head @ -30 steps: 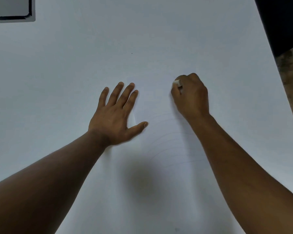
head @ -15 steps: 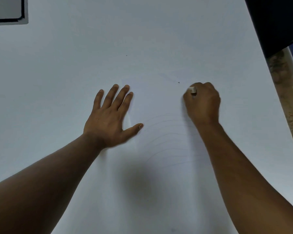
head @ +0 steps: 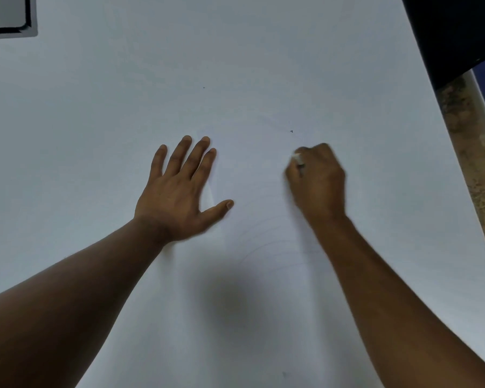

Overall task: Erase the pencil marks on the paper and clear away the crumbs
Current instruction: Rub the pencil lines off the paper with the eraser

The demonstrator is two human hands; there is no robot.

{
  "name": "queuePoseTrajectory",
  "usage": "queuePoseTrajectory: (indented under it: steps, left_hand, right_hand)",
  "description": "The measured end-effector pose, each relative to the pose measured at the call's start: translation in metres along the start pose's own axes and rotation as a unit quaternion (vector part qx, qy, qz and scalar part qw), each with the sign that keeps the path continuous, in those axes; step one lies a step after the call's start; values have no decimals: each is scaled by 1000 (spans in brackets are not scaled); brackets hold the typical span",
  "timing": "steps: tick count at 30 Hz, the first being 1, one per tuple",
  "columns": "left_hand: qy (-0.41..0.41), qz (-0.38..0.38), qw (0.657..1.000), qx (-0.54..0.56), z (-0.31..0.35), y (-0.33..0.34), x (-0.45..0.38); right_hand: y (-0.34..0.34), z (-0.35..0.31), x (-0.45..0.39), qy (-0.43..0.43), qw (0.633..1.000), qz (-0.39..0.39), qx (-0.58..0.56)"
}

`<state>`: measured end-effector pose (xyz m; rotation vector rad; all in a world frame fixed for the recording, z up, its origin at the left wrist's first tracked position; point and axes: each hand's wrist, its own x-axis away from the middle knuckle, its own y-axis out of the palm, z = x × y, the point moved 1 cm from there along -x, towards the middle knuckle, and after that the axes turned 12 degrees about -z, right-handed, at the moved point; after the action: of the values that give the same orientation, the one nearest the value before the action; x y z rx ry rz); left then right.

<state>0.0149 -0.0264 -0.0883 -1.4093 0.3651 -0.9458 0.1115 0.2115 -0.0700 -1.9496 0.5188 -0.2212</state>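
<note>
At the far left edge we see a grey, dark-framed flat panel [head: 6,16] lying on the surface, well apart from the work. Moving right, our left hand [head: 179,191] lies flat with fingers straight and spread, thumb out, pressing the large white sheet of paper [head: 123,107] down to keep it from sliding. It grasps nothing.

Between the two hands, and running toward us, we can make out faint curved grey pencil marks [head: 269,242] on the paper. These look untouched, so we judge the erasing to be only partly done; the paper farther from us, above the hands, appears mostly clean, though the lines are too faint to be sure.

Next comes our right hand [head: 318,180], its fingers clenched around a small white eraser [head: 298,158], of which only a tip shows, held down at the paper. The hand is blurred.

Just beyond it sits a tiny dark crumb [head: 291,131], and another speck [head: 204,87] lies farther off. We judge the sweeping-away step not yet begun.

At the far right, a dark object [head: 454,32] covers the corner, beside a speckled brown floor [head: 473,152].
</note>
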Motion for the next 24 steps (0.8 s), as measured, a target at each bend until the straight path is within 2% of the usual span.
queuePoseTrajectory:
  steps: [2,5,9,12,14,16,19,24]
  left_hand:
    - [-2,1,1000,0,0,0,0]
    - [0,1,1000,2,0,1,0]
    - [7,-7,1000,-6,0,0,0]
    - [11,-13,1000,-11,-1,-1,0]
    - [9,-19,1000,-12,-1,-1,0]
    - [9,-22,1000,-12,-1,-1,0]
    - [10,-28,1000,-7,-2,-2,1]
    - [25,-29,999,9,-3,-3,1]
  right_hand:
    - [-14,26,0,50,999,0,22]
    - [-19,30,0,87,996,-11,-18]
    - [-6,-18,13,43,994,21,-100]
    - [13,-55,31,-6,992,-41,-121]
    - [24,-66,38,-2,989,-70,-130]
    - [27,-70,38,22,986,-68,-149]
    - [22,-68,33,73,971,-62,-220]
    - [17,-61,19,157,919,-110,-344]
